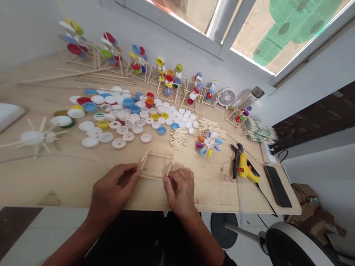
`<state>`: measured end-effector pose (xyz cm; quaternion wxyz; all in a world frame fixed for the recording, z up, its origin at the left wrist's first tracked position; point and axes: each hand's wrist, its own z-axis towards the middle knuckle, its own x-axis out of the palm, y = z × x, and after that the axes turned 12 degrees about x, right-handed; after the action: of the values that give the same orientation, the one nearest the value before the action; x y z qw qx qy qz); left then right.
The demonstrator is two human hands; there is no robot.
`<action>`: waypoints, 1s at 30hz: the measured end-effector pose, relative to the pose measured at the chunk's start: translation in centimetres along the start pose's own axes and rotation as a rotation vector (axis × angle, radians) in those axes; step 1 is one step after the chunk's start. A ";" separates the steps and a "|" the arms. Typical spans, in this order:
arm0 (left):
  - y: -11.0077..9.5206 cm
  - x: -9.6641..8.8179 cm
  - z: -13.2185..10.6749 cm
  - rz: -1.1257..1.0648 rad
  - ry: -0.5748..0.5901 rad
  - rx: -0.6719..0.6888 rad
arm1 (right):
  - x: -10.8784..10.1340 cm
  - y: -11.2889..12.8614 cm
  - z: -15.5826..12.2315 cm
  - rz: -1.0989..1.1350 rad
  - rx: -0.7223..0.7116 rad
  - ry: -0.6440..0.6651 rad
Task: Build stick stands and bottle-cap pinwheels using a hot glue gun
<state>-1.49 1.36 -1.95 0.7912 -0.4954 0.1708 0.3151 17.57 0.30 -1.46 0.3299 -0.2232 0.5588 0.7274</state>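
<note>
Near the table's front edge lies a frame of thin wooden sticks [152, 177], roughly rectangular, with sticks rising at its left side. My left hand [115, 188] pinches its left end between thumb and fingers. At the right end, my right hand [181, 190] grips a short stick of the same frame, fingers curled. Beyond the hands lie a small pile of cut sticks [179, 139] and a wheel of colored bottle caps [209, 144]. White caps with holes [119, 143] lie past my left hand.
Several finished cap-wheel stands [138, 59] line the wall. To the right are a yellow glue gun [246, 169] with its cord, a phone [278, 186] and a power strip [267, 152]. A small fan [226, 97] stands at the back; a larger cap-and-stick wheel [31, 137] lies left.
</note>
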 end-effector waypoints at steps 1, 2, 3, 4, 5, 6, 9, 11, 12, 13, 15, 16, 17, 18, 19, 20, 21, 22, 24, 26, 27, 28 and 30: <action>0.0 0.0 0.0 0.000 0.001 -0.008 | 0.0 0.0 0.0 0.001 0.002 0.001; 0.0 0.0 0.0 0.000 0.003 -0.016 | 0.0 0.0 0.0 0.001 0.005 0.002; 0.0 0.0 0.1 -0.002 0.004 -0.023 | 0.0 0.0 0.0 0.001 0.008 0.002; -0.1 -0.1 0.1 -0.004 0.004 -0.027 | 0.0 0.0 0.0 0.001 0.010 0.004; -0.1 -0.1 0.2 -0.007 0.005 -0.031 | -0.1 0.1 0.0 0.002 0.014 0.004; -0.1 -0.1 0.3 -0.009 0.003 -0.034 | -0.1 0.1 0.0 0.003 0.018 0.007; -0.2 -0.1 0.5 -0.010 0.000 -0.033 | -0.2 0.2 0.1 0.006 0.032 0.017; -0.3 -0.1 0.6 -0.014 0.003 -0.030 | -0.2 0.3 0.1 0.005 0.042 0.023; -0.4 -0.1 0.6 -0.019 0.002 -0.027 | -0.2 0.3 0.1 0.004 0.046 0.024; -0.4 -0.1 0.6 -0.023 0.003 -0.026 | -0.2 0.3 0.1 0.003 0.049 0.024; -0.4 0.0 0.6 -0.025 0.005 -0.026 | -0.2 0.3 0.1 0.004 0.052 0.021; -0.4 0.0 0.6 -0.025 0.007 -0.027 | -0.1 0.3 0.1 0.006 0.052 0.019; -0.4 0.0 0.6 -0.026 0.008 -0.028 | -0.1 0.3 0.0 0.006 0.051 0.015; -0.4 0.0 0.6 -0.026 0.008 -0.030 | -0.1 0.3 0.0 0.005 0.048 0.012; -0.4 0.0 0.6 -0.026 0.006 -0.031 | -0.1 0.3 0.0 0.004 0.044 0.008; -0.3 0.0 0.6 -0.025 0.004 -0.030 | -0.1 0.3 0.1 0.002 0.039 0.007; -0.3 0.0 0.6 -0.023 0.006 -0.027 | -0.1 0.3 0.1 0.002 0.034 0.006; -0.3 -0.1 0.7 -0.020 0.008 -0.022 | -0.2 0.4 0.1 0.003 0.030 0.007; -0.3 -0.2 0.8 -0.013 0.006 -0.002 | -0.2 0.4 0.1 0.009 0.027 0.004; -0.2 -0.3 0.9 -0.010 -0.001 0.027 | -0.1 0.5 0.0 0.014 0.025 -0.005; -0.2 -0.4 1.0 -0.012 -0.003 0.041 | -0.1 0.5 0.0 0.017 0.024 -0.012; -0.2 -0.4 1.1 -0.016 -0.004 0.052 | 0.0 0.5 0.0 0.021 0.022 -0.021; -0.2 -0.5 1.1 -0.026 0.001 0.066 | 0.1 0.5 0.0 0.026 0.016 -0.043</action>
<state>-1.78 2.15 -1.05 0.8110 -0.4714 0.1751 0.2990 17.17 0.20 -1.19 0.3343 -0.1978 0.5600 0.7318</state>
